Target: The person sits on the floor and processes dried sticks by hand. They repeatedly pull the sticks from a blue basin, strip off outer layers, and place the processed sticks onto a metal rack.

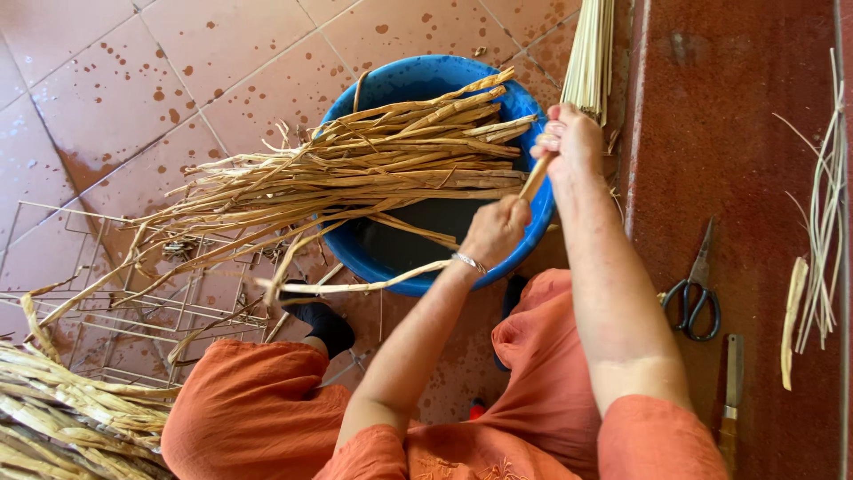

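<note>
Dried, straw-coloured stalks make up the biggest thing before me: a loose sheaf of plant stalks (355, 169) lying across the rim of the blue tub (391, 84), its long axis running nearly level, butt ends toward my grip and thin ragged tips trailing away to the far side, over a wire rack (107, 302) on the tiled floor (133, 71). My right hand (569, 142) is closed around the near end of one stalk (535, 178), just past where the sheaf's butts stop, and that stalk slants down from it toward my left hand (494, 229), which is closed in a pinch lower on the same piece, above the dark inside of the tub. From below the left grip a pale strip (355, 286) curls outward, away from my body's right, roughly along the sheaf's axis. I judge that I am in the middle of peeling or splitting a strip off this one stalk; the next move would call for a firm hold by the right hand and a steady pull along the grain by the left, so the strip does not tear short. Beyond the right grip stands a bundle of thin pale reeds (591, 53), upright. Out to the right of both grips, on the red ledge (755, 107), lie black-handled scissors (695, 298) and a small knife (732, 391).
</note>
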